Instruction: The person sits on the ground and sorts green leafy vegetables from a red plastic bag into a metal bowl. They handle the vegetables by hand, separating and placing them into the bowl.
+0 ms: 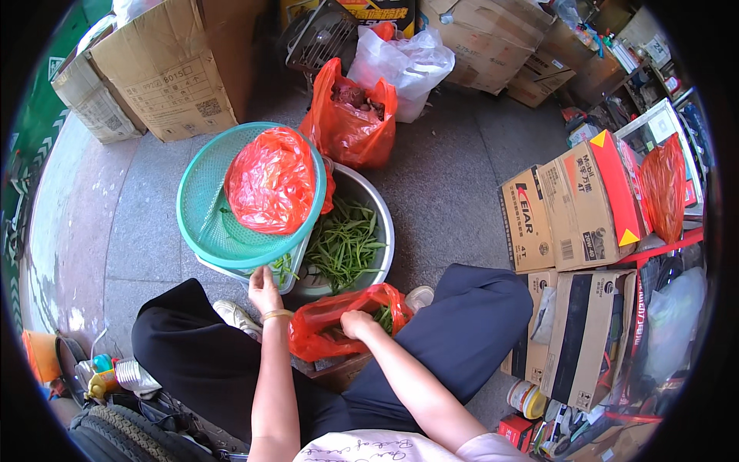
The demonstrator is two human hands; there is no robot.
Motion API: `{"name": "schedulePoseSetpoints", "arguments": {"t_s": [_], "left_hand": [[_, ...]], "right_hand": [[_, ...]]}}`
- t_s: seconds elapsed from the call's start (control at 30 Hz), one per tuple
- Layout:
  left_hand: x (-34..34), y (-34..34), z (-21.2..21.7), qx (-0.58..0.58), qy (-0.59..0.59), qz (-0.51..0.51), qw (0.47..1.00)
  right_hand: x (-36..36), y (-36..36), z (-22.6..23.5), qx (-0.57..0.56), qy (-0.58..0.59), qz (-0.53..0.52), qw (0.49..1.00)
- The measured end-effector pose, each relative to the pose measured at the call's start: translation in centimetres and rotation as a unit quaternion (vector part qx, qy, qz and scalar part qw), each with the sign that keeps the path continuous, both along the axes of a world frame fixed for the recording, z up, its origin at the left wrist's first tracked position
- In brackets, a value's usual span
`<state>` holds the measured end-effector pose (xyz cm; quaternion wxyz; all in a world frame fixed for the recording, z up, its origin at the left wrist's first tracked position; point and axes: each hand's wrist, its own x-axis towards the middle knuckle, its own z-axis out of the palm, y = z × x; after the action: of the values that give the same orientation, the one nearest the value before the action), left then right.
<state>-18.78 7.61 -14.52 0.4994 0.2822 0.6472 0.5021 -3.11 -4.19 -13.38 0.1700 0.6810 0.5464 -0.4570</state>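
Grey pavement (454, 192) under us: our left hand (264, 291) rests open on the teal basket (202, 208), right hand (356, 323) grips beans inside the red bag (323, 327); next, carrying them across.

A single view comes from a wide fisheye camera worn on the person's head, looking steeply down over the lap to the floor (446, 177). It sits close above the forearms, which enter from the lower edge; the left hand (264, 291) and right hand (356, 323) lie near the middle. The far side of the scene runs along the top, where cardboard boxes (165, 77) stand. Straight edges bend toward the dark round rim. No second view shares the scene.
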Motion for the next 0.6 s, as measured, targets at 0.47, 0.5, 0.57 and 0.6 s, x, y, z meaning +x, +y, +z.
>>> {"name": "schedulePoseSetpoints", "arguments": {"t_s": [0.47, 0.5, 0.57, 0.6], "left_hand": [[3.7, -9.5, -0.5, -0.111, 0.394, -0.724, 0.555], [3.3, -10.0, -1.8, -0.126, 0.413, -0.720, 0.543], [2.8, -10.8, -2.6, -0.101, 0.442, -0.706, 0.544], [2.5, -11.1, -3.0, -0.088, 0.457, -0.698, 0.545]], "right_hand": [[1.9, -2.6, -2.1, -0.086, -0.069, 0.051, 0.993], [2.0, -2.8, -2.3, -0.055, -0.088, 0.053, 0.993], [2.3, -3.2, -2.5, -0.018, -0.108, 0.062, 0.992], [2.2, -3.3, -2.6, -0.031, -0.112, 0.048, 0.992]]}}
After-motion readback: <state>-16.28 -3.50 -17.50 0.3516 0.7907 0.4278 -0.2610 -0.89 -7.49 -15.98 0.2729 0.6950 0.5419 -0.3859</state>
